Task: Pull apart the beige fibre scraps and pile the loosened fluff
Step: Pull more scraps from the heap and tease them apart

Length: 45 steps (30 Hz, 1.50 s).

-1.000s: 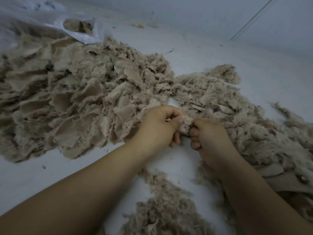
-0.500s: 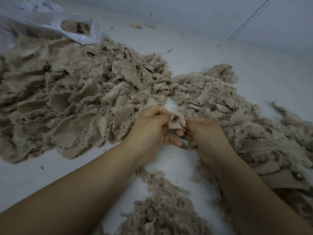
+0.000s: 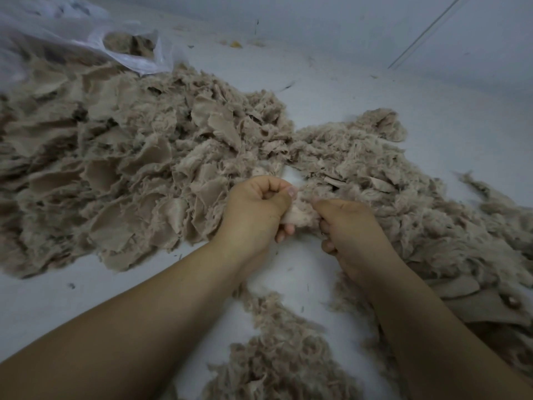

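Left hand (image 3: 255, 210) curled, thumb & fingers pinching one end of a small beige scrap (image 3: 300, 216). Right hand (image 3: 350, 235) curled too, gripping the other end; scrap stretched betw. both, just above the white bench (image 3: 302, 264). Knuckles of both facing up, forearms coming in from bottom of view.

Big heap of unpicked scraps (image 3: 115, 174) left of hands, flat torn pieces w/ frayed edges, touching left wrist side. Loosened fluff pile (image 3: 389, 168) right & behind, spreading along bench to right edge. Smaller fluff patch (image 3: 282, 356) near bottom, betw. the forearms. Clear plastic bag (image 3: 86, 33) top left, partly over the heap, some scraps visible inside. Tiny dark specks scattered on bench. Pale wall (image 3: 375, 24) behind.
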Each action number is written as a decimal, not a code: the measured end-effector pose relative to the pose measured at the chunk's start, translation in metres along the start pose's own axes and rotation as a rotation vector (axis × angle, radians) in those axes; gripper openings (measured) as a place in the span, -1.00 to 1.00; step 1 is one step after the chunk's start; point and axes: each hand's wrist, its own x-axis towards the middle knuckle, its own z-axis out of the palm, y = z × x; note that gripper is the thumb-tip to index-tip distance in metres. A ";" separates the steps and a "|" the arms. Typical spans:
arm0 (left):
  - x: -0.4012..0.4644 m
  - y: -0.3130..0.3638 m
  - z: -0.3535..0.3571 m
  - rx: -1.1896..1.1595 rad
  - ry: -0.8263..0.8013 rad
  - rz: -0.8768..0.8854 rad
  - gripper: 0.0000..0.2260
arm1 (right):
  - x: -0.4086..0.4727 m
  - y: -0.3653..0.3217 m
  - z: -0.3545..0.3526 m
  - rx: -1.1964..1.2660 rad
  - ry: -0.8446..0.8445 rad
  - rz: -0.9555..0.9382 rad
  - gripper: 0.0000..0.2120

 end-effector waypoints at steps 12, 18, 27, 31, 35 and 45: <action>-0.009 0.009 -0.004 -0.058 0.062 0.053 -0.88 | -0.006 -0.002 0.000 0.034 0.043 -0.042 -0.57; -0.008 0.002 -0.001 0.013 0.044 0.075 -0.89 | -0.015 -0.006 0.003 0.016 -0.073 -0.149 -0.64; -0.013 0.015 -0.016 0.084 -0.074 0.091 -0.79 | -0.003 0.004 -0.003 0.202 0.051 -0.042 -0.49; -0.016 0.028 -0.028 0.216 -0.691 -0.029 -0.89 | -0.003 0.001 -0.002 0.242 0.078 -0.026 -0.64; -0.018 0.034 -0.036 0.461 -0.979 -0.180 -0.91 | -0.006 0.000 -0.003 0.198 0.066 -0.048 -0.52; -0.009 0.009 -0.013 0.482 -0.173 0.119 -0.83 | -0.017 -0.004 -0.001 0.048 -0.165 -0.176 -0.59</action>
